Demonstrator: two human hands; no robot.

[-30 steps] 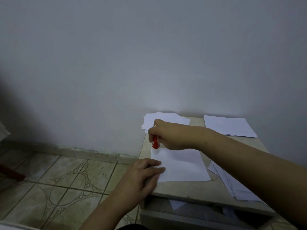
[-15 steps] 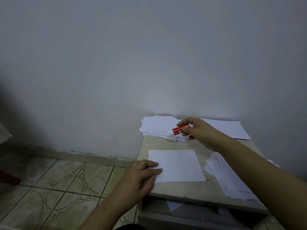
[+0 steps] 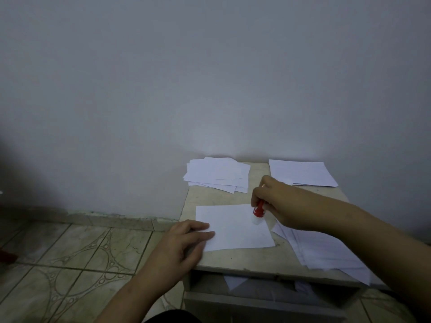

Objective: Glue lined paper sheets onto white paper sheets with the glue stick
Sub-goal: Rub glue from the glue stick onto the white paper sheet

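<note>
Tiled floor (image 3: 70, 264) at far left, plain wall (image 3: 210, 78) behind. I see the left hand (image 3: 182, 248) lying with straight fingers flat on the near-left corner of a white sheet (image 3: 235, 227), which lies mid-surface (image 3: 233, 259). A loose white pile (image 3: 218, 174) sits at the back left corner. The right hand (image 3: 277, 206) has its grip curled round the red glue stick (image 3: 258, 210), tip down on the sheet's far-right part. Another stack (image 3: 302, 172) lies back right; lined sheets (image 3: 326, 252) spread at the right edge, under the forearm.
</note>
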